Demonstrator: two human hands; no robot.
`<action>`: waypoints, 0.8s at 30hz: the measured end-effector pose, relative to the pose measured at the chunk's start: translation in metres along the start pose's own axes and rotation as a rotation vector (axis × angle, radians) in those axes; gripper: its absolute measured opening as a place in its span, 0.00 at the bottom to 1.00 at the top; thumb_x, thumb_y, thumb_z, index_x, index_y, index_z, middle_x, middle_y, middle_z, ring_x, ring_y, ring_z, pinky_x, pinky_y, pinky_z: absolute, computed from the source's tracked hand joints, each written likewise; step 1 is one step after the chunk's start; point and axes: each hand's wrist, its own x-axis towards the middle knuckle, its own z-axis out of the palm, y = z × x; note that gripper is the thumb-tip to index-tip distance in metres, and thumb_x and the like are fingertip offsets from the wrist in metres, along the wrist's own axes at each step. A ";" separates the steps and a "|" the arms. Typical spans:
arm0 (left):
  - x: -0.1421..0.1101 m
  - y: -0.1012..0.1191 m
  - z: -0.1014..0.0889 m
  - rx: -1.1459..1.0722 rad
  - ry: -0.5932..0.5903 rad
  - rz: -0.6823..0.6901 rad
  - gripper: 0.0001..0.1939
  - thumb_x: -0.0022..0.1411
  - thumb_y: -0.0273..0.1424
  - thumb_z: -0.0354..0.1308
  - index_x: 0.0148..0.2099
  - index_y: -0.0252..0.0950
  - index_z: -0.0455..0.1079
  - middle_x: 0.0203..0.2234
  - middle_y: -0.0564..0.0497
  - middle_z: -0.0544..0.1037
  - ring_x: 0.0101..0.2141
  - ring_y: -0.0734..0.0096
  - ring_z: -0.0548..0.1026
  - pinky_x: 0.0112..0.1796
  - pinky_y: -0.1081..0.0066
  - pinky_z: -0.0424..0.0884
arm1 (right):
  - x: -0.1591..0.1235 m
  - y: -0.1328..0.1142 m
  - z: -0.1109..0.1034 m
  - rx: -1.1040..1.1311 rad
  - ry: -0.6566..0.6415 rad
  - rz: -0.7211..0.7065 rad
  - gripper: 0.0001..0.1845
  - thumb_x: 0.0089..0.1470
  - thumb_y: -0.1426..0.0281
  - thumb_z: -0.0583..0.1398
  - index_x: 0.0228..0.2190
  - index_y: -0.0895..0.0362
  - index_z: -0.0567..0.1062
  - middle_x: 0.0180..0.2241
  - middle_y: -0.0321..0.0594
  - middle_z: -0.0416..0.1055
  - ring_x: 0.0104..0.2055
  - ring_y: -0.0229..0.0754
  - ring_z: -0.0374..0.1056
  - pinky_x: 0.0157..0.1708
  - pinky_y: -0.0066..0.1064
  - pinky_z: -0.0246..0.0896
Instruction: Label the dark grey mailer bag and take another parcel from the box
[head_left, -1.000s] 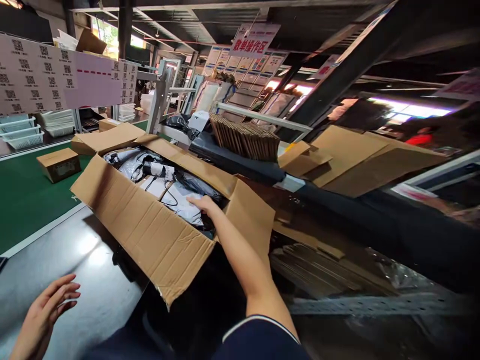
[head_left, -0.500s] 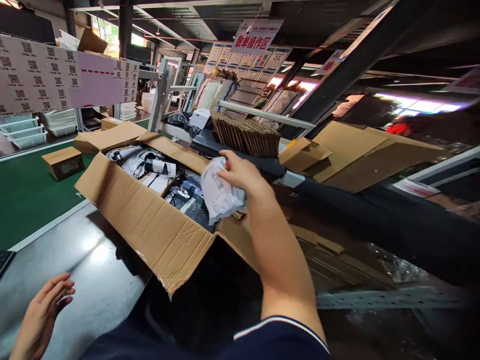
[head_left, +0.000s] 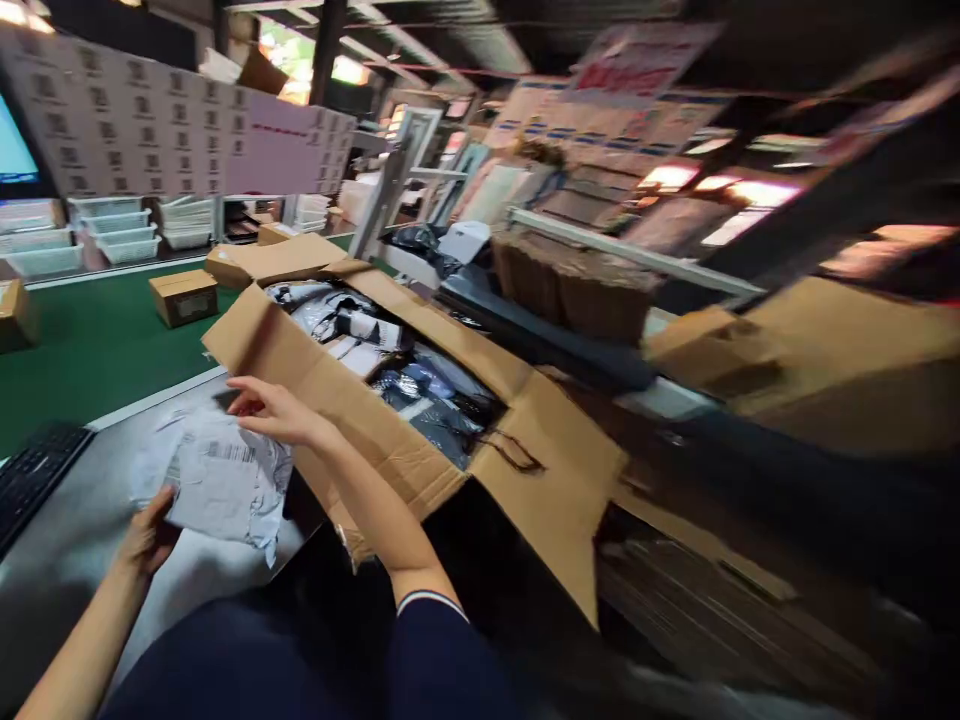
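Note:
A white plastic mailer bag [head_left: 225, 470], crumpled and with a printed barcode label, is over the metal tabletop. My left hand [head_left: 150, 535] grips its lower left edge, thumb on top and the other fingers partly hidden. At the bag's upper right corner is my right hand [head_left: 277, 412], its fingers loosely bent and apart; whether they touch the plastic I cannot tell. To the right stands a large open cardboard box [head_left: 337, 420] with its flaps folded out. Inside it lie several dark and white wrapped parcels [head_left: 431, 400].
A black keyboard [head_left: 41, 470] lies at the left on the metal table. Behind it a green surface [head_left: 97, 370] carries a small brown carton [head_left: 184, 298]. White baskets [head_left: 124, 235] line the back. Flattened cardboard [head_left: 577, 285] is stacked behind the box.
The mailer bag has moved left from over the box to the metal table. My left hand has taken hold of it, and my right hand's fingers have loosened. The view has turned left.

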 end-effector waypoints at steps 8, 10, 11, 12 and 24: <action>0.005 -0.046 -0.081 -0.164 0.492 -0.044 0.06 0.75 0.28 0.56 0.48 0.34 0.74 0.42 0.45 0.83 0.42 0.67 0.84 0.46 0.70 0.79 | -0.099 0.154 0.194 0.380 0.429 0.508 0.28 0.47 0.50 0.68 0.45 0.54 0.79 0.49 0.56 0.83 0.54 0.60 0.79 0.56 0.52 0.74; 0.002 -0.060 -0.100 -0.165 0.569 -0.127 0.05 0.73 0.28 0.59 0.46 0.32 0.73 0.37 0.44 0.81 0.34 0.66 0.82 0.40 0.67 0.80 | -0.130 0.178 0.221 0.338 0.282 0.593 0.29 0.43 0.49 0.67 0.42 0.55 0.80 0.47 0.58 0.83 0.51 0.62 0.80 0.55 0.56 0.75; -0.003 -0.068 -0.108 -0.156 0.593 -0.172 0.04 0.70 0.28 0.61 0.45 0.32 0.72 0.35 0.44 0.81 0.30 0.66 0.81 0.37 0.66 0.80 | -0.144 0.186 0.231 0.302 0.198 0.602 0.29 0.43 0.48 0.66 0.41 0.56 0.80 0.46 0.58 0.84 0.49 0.62 0.80 0.54 0.57 0.75; -0.011 -0.076 -0.115 -0.144 0.602 -0.203 0.05 0.68 0.28 0.63 0.43 0.32 0.72 0.33 0.44 0.80 0.28 0.66 0.79 0.35 0.66 0.79 | -0.155 0.193 0.241 0.253 0.122 0.593 0.29 0.44 0.48 0.64 0.41 0.56 0.80 0.45 0.59 0.84 0.47 0.62 0.81 0.53 0.57 0.75; -0.178 -0.097 -0.266 0.620 1.017 0.472 0.17 0.55 0.40 0.65 0.45 0.38 0.76 0.45 0.40 0.81 0.48 0.50 0.79 0.58 0.54 0.73 | -0.133 0.167 0.391 -0.080 -0.508 0.079 0.18 0.52 0.72 0.64 0.46 0.51 0.80 0.45 0.43 0.81 0.49 0.51 0.75 0.56 0.44 0.72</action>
